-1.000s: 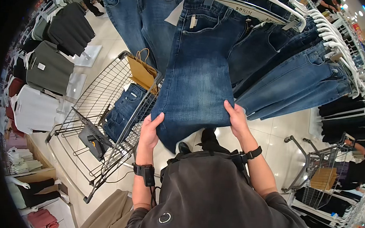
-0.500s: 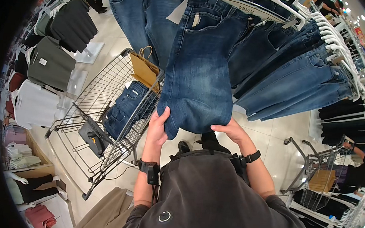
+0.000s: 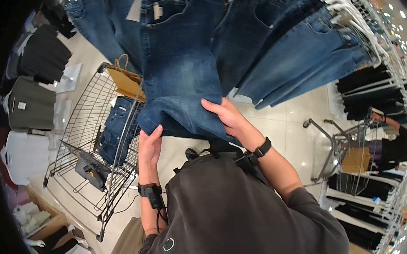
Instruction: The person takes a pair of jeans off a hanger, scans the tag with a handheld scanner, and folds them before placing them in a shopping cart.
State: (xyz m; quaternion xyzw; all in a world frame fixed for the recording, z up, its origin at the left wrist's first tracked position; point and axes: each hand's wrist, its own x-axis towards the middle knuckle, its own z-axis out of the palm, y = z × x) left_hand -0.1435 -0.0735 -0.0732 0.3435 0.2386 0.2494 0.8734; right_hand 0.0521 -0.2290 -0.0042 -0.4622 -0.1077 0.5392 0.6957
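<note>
Jeans rack (image 3: 286,52): blue pairs hang in a close row from white hangers, waists up, legs fanned out towards the floor.
Wire cart (image 3: 72,131): parked just left of the person, beside the rack, within arm's reach.
Held jeans (image 3: 179,72): waist on the rail overhead; lower legs lifted and doubled up in front of the chest, so the fabric bunches between both hands.
Folded jeans (image 3: 112,129): lying in the cart basket, against its near wall.
Paper bag (image 3: 126,82): upright at the cart's far corner.
Right hand (image 3: 226,117): fingers flat over the fold; thumb hidden, so grip cannot be told.
Left hand (image 3: 150,144): clamped on the lower edge, thumb in front, bearing the weight.
</note>
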